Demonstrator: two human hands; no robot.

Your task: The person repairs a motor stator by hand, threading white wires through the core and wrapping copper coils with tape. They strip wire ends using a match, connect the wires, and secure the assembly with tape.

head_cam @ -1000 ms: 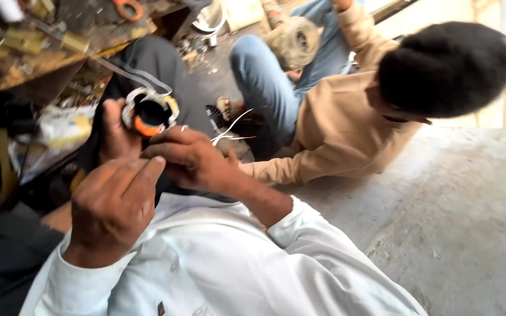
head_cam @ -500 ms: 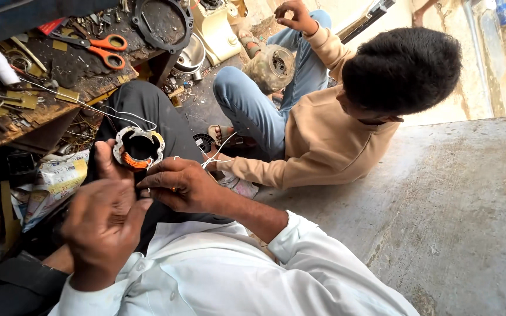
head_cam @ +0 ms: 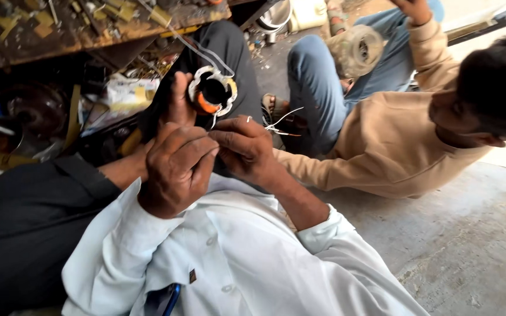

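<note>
Stator winding (head_cam: 212, 92), a small ring of orange-brown coil bound with white insulation, is sitting just above the fingertips of both hands, raised in front of the dark-trousered knee (head_cam: 229, 52). Left hand (head_cam: 177, 164) is curling its fingers together against the palm while its thumb is standing upright along the ring's left edge, apparently bracing the ring so that it does not turn. Right hand (head_cam: 244, 149) is pressing thumb and forefinger together just below the ring, pinching what appears to be a fine white lead; whether the lead is actually clamped cannot be told for certain. Thin white wire ends (head_cam: 282, 120) are fanning out beyond the right-hand knuckles, and a longer white lead (head_cam: 197, 50) is running up from the ring past the thumb tip toward the workbench (head_cam: 60, 35), which is carrying brass-coloured scraps and small parts. Holding the ring this close and high is likely keeping the fine wires in plain sight. Further beyond the right fingers, another person in a tan sweater (head_cam: 393, 146) and blue jeans is sitting on the concrete floor (head_cam: 469, 234), gripping a pale wire coil (head_cam: 355, 50)
</note>
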